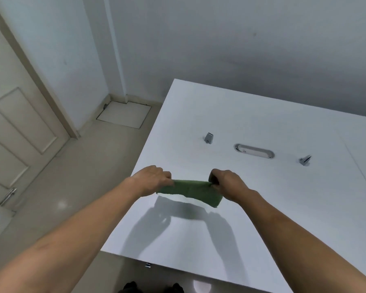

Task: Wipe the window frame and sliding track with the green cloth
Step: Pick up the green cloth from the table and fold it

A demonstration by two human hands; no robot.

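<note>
Left hand and right hand each pinch one end of the green cloth, stretched between them above the white table, near its left edge, clear of surface.

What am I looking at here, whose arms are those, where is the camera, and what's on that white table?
There is no machine here. One camera is worn on a person's head and looks forward and down, so the two bare arms reaching in from the bottom are that person's own.

The left hand and the right hand each grip one end of a green cloth, held stretched between them above a white table; its shadow falls on the tabletop below.

Set into the table are an oval cable slot and two small metal fittings.

To the left are a cream door and a tiled floor. No window frame or track is in view yet.
</note>
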